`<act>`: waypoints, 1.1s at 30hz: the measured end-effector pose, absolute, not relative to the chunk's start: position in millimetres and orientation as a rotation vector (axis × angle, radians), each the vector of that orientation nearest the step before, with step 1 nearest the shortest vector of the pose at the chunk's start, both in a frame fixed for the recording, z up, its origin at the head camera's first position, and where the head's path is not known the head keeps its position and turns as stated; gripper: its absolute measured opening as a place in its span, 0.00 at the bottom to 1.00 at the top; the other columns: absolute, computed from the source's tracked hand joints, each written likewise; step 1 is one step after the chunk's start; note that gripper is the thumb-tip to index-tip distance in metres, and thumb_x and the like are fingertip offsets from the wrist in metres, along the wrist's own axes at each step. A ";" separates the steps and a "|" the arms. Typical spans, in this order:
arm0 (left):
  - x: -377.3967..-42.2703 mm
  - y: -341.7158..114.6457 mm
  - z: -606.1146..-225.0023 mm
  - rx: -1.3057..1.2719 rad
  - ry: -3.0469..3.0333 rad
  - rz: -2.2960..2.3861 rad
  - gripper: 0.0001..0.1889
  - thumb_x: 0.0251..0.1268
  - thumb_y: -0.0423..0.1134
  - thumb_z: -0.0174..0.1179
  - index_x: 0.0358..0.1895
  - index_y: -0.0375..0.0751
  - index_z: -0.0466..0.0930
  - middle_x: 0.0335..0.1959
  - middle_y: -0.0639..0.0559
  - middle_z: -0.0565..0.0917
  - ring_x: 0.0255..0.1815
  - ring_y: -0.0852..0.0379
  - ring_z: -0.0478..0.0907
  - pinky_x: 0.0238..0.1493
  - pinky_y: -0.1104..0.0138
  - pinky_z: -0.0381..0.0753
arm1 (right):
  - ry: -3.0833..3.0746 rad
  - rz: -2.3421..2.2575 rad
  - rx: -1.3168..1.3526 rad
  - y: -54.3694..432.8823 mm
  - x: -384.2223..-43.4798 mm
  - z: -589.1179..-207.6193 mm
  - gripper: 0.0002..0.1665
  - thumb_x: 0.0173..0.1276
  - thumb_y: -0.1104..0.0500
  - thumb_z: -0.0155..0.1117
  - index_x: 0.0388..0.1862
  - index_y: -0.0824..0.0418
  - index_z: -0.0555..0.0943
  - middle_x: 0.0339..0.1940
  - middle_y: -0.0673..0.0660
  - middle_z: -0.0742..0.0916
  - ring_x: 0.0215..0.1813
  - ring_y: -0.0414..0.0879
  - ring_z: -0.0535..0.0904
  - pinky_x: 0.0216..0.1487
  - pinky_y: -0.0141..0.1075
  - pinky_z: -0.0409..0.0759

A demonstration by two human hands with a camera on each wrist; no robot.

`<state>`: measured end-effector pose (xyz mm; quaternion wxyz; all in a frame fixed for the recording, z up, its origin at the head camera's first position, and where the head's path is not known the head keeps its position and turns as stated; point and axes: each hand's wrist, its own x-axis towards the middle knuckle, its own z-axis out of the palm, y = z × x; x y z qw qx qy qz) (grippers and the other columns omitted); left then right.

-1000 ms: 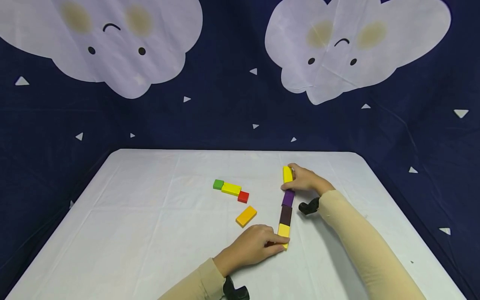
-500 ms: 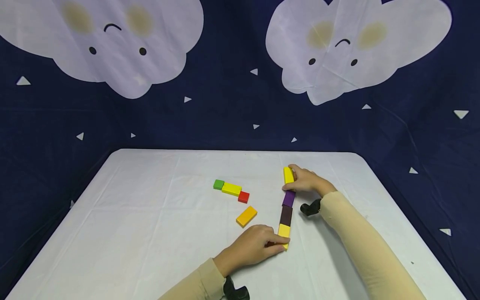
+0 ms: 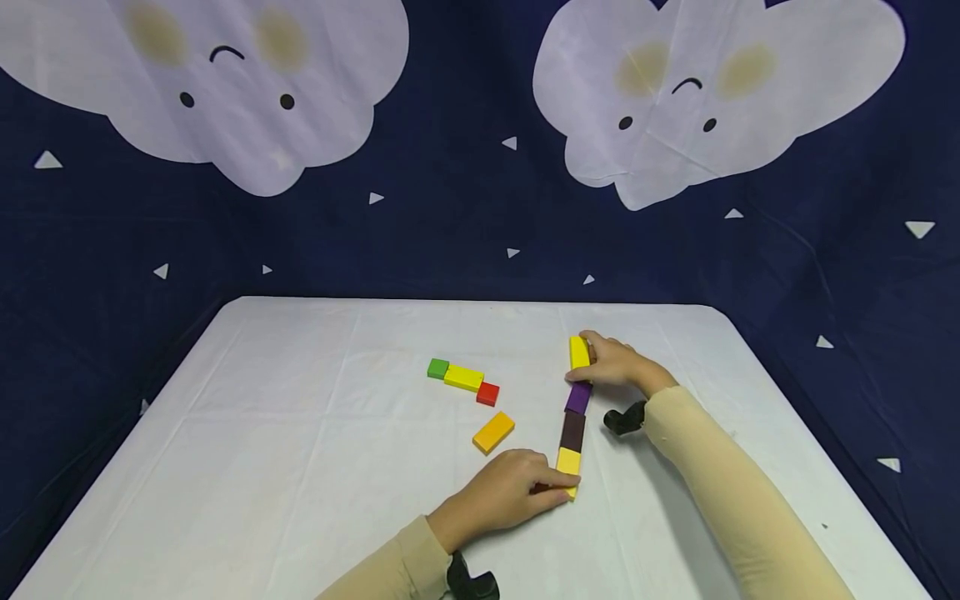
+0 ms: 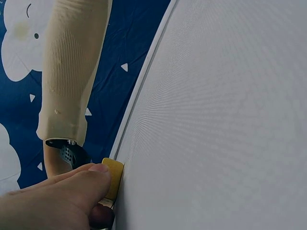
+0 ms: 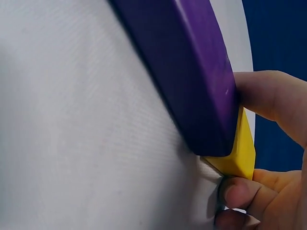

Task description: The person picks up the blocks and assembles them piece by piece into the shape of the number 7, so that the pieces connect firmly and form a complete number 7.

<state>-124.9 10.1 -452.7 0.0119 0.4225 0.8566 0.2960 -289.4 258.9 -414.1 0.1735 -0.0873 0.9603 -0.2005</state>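
A row of blocks runs away from me on the table's right half: a near yellow block (image 3: pixel 568 461), a dark brown block (image 3: pixel 572 431), a purple block (image 3: pixel 578 397) and a far yellow block (image 3: pixel 579 352). My left hand (image 3: pixel 517 490) pinches the near yellow block between thumb and fingers; its yellow end (image 4: pixel 114 177) sticks out past the fingertips in the left wrist view. My right hand (image 3: pixel 618 363) grips the far yellow block from its right side. In the right wrist view the purple block (image 5: pixel 192 76) meets the yellow block (image 5: pixel 240 148) inside those fingers.
Left of the row lie a green block (image 3: pixel 438 368), a yellow block (image 3: pixel 463 377) and a red block (image 3: pixel 488 394), touching end to end. An orange block (image 3: pixel 493 432) sits alone nearer me. The white table (image 3: pixel 225 467) ends at a dark blue cloth (image 3: pixel 450 225) with clouds.
The right hand and the far yellow block have shifted slightly to the right and toward me. The left hand and the loose blocks stay where they were.
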 end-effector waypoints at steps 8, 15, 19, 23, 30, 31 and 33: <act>-125.4 10.1 -452.2 1.308 2.658 0.925 0.16 0.71 0.52 0.59 0.58 0.62 0.83 0.19 0.67 0.70 0.21 0.72 0.59 0.28 0.80 0.59 | 2.731 -0.568 -0.265 260.1 -288.2 -413.5 0.61 0.56 0.32 0.68 0.79 0.59 0.54 0.63 0.64 0.77 0.66 0.64 0.68 0.68 0.63 0.61; -125.1 9.7 -452.2 1.308 2.650 0.930 0.16 0.71 0.52 0.59 0.58 0.61 0.83 0.19 0.67 0.70 0.21 0.72 0.60 0.29 0.80 0.59 | 2.735 -0.565 -0.280 261.2 -288.7 -414.7 0.61 0.56 0.32 0.68 0.79 0.58 0.54 0.62 0.64 0.77 0.66 0.64 0.69 0.67 0.63 0.62; -125.1 9.7 -452.3 1.309 2.652 0.932 0.16 0.71 0.52 0.59 0.58 0.61 0.83 0.21 0.67 0.73 0.22 0.73 0.61 0.29 0.80 0.60 | 2.734 -0.563 -0.293 262.0 -289.0 -414.6 0.62 0.56 0.31 0.68 0.79 0.58 0.54 0.61 0.63 0.78 0.65 0.63 0.70 0.66 0.62 0.64; -125.1 9.8 -452.3 1.306 2.649 0.934 0.16 0.71 0.52 0.59 0.59 0.61 0.83 0.21 0.68 0.74 0.22 0.73 0.61 0.29 0.80 0.61 | 2.729 -0.564 -0.302 262.4 -289.4 -414.2 0.61 0.55 0.31 0.69 0.79 0.58 0.55 0.56 0.61 0.79 0.59 0.58 0.73 0.63 0.57 0.68; -125.0 9.7 -451.6 1.286 2.641 0.922 0.16 0.71 0.52 0.59 0.59 0.62 0.83 0.20 0.68 0.70 0.22 0.72 0.60 0.29 0.79 0.59 | 2.701 -0.602 -0.335 263.9 -292.8 -414.3 0.56 0.56 0.32 0.70 0.74 0.58 0.60 0.42 0.56 0.80 0.44 0.50 0.74 0.48 0.42 0.71; -125.0 9.8 -451.6 1.285 2.640 0.922 0.16 0.71 0.52 0.59 0.59 0.62 0.83 0.20 0.68 0.70 0.22 0.72 0.60 0.29 0.79 0.60 | 2.704 -0.601 -0.339 264.2 -293.5 -414.0 0.56 0.56 0.32 0.70 0.74 0.58 0.60 0.40 0.56 0.79 0.43 0.49 0.73 0.47 0.41 0.70; -124.8 9.8 -451.5 1.290 2.644 0.917 0.16 0.71 0.52 0.59 0.59 0.62 0.83 0.20 0.69 0.71 0.22 0.72 0.61 0.30 0.80 0.60 | 2.718 -0.587 -0.346 264.6 -294.8 -413.6 0.56 0.56 0.31 0.69 0.75 0.58 0.60 0.39 0.55 0.79 0.44 0.49 0.72 0.46 0.40 0.69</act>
